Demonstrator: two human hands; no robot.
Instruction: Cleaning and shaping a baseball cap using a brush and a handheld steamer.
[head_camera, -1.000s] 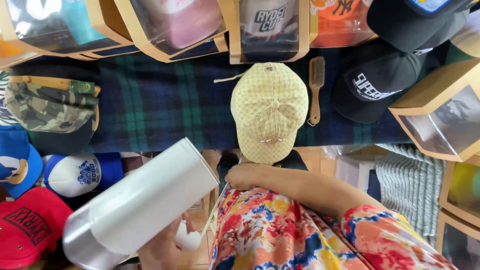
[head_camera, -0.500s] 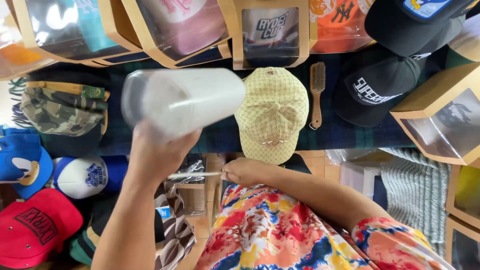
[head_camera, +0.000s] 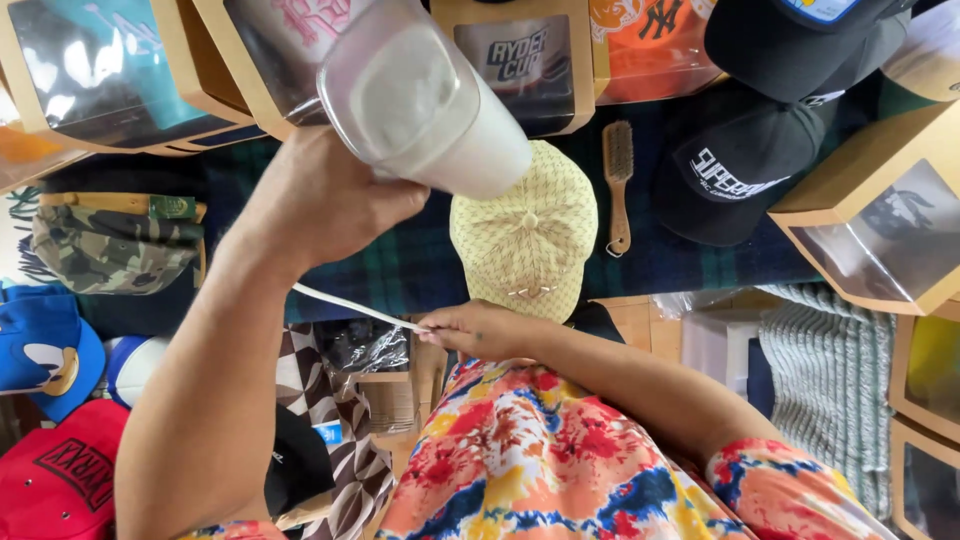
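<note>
1. the left hand (head_camera: 320, 205) is wrapped shut around a white cylindrical container (head_camera: 425, 95), lifted clear above the bench (head_camera: 400, 265), seemingly to keep it off the caps.
2. the container tilts, its wide flat end up-left toward the camera, its long axis slanting down-right to the yellow patterned cap (head_camera: 525, 235).
3. the right hand (head_camera: 480, 328) pinches a thin white strip (head_camera: 350, 305), fingers closed on its end; the strip stretches toward the left forearm.
4. a wooden brush (head_camera: 618, 185) lies just beside the cap.
</note>
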